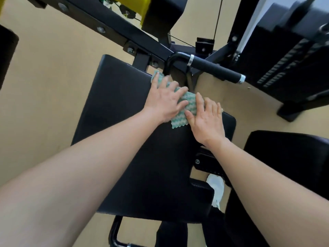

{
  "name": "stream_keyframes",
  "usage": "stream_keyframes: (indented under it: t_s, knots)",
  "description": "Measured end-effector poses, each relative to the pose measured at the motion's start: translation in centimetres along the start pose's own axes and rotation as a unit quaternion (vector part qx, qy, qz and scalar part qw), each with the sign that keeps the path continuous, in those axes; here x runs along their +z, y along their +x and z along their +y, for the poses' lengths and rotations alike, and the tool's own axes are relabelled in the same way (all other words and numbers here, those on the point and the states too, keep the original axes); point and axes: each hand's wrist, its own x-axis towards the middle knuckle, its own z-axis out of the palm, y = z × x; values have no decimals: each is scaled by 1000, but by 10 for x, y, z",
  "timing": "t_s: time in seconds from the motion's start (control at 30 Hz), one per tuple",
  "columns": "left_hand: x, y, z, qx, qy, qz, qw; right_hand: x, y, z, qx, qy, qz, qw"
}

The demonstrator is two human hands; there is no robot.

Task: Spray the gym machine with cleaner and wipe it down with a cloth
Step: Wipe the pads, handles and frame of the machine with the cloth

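A green-and-white patterned cloth point(187, 106) lies flat on the black padded seat point(121, 113) of the gym machine, near the seat's far right edge. My left hand point(164, 99) presses on the cloth's left part with fingers spread and straight. My right hand point(206, 120) presses flat on its right part, fingers straight, reaching the seat's right edge. Most of the cloth is hidden under both hands. No spray bottle is in view.
A black foam-grip handle point(215, 69) and a slanted steel frame beam point(110, 27) cross just beyond the seat. A weight stack point(288, 56) stands at the right, a second black pad point(288, 157) lower right. A yellow part point(131, 4) sits at the top. Tan floor surrounds everything.
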Motion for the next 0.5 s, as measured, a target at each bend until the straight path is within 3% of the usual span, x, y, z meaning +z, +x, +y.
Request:
stream_keyframes:
  t_s: [0.17, 0.3, 0.5]
  knots:
    - [2, 19, 48, 113, 40, -11, 993, 7, -34, 23, 153, 37, -3, 988]
    - [2, 38, 76, 189, 45, -21, 981, 16, -58, 21, 271, 145, -16, 952]
    - [7, 43, 82, 264, 68, -9, 962, 26, -77, 12, 302, 212, -14, 929]
